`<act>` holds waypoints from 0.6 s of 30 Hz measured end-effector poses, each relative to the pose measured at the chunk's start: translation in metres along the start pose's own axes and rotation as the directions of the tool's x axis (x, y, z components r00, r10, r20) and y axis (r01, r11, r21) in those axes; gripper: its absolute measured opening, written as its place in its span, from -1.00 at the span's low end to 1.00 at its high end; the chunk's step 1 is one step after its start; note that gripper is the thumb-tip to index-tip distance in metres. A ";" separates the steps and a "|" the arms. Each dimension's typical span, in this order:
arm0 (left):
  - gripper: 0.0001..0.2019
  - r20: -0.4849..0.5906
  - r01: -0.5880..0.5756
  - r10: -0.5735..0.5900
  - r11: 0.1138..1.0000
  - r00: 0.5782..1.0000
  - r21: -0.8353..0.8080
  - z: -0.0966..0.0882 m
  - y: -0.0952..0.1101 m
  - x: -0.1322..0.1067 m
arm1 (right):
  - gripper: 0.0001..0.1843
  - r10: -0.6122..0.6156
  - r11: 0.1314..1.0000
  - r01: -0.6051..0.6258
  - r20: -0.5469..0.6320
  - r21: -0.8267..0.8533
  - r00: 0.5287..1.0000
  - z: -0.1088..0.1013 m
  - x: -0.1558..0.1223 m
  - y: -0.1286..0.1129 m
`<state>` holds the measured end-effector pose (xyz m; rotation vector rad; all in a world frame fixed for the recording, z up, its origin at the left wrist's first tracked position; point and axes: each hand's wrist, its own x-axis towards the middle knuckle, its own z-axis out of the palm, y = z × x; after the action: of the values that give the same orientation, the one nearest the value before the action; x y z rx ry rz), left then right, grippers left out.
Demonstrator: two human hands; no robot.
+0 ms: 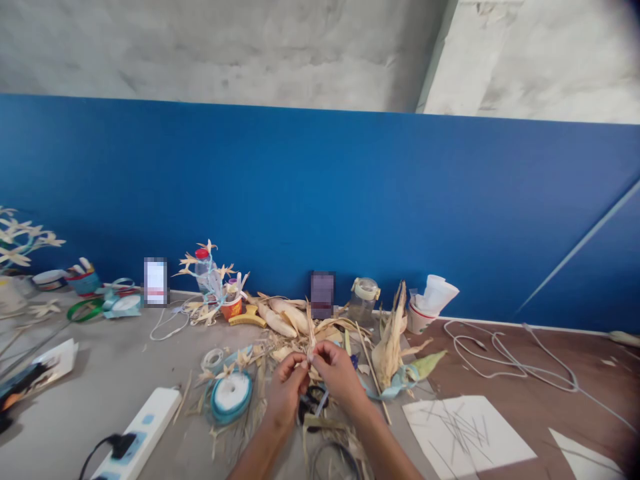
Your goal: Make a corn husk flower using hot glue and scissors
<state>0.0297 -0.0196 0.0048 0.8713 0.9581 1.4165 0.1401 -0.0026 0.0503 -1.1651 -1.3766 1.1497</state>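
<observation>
My left hand [288, 392] and my right hand [336, 375] meet above the middle of the table, fingertips pinched together. Between them stands a thin, pale dried corn husk strip [311, 333], pointing up. Its lower end is hidden by the fingers. Behind the hands lie dried corn husks [287, 317] in a loose heap. To the left of my left hand is a ribbon spool [231, 395] with teal ribbon round a white centre. A black-handled tool [314, 403], perhaps scissors, is partly hidden under the hands.
At the left lies a white power strip [145, 430] with a black plug. Behind are husk flowers [207, 287], a yellow-handled tool [247, 317], a phone [323, 293], a clear jar [363, 300] and paper cups [425, 307]. Right are white paper [467, 433] with dark wires and a cable [515, 363].
</observation>
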 end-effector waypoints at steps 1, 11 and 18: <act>-0.69 0.009 -0.007 0.007 1.000 1.000 -0.013 0.000 0.000 0.000 | -0.87 0.000 1.000 0.000 -0.002 -0.005 1.000 0.000 0.000 0.000; -0.67 -0.044 -0.004 0.006 0.998 0.999 0.064 -0.002 -0.003 0.003 | -0.87 -0.001 1.000 0.001 -0.022 0.009 1.000 0.006 0.001 0.007; -0.69 -0.087 -0.024 0.041 0.982 0.995 0.185 -0.002 0.005 0.002 | -0.86 -0.006 1.000 0.006 -0.016 0.009 1.000 0.009 -0.001 0.009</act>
<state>0.0262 -0.0179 0.0088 0.9691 1.1628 1.4210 0.1325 -0.0031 0.0404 -1.1606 -1.3606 1.1389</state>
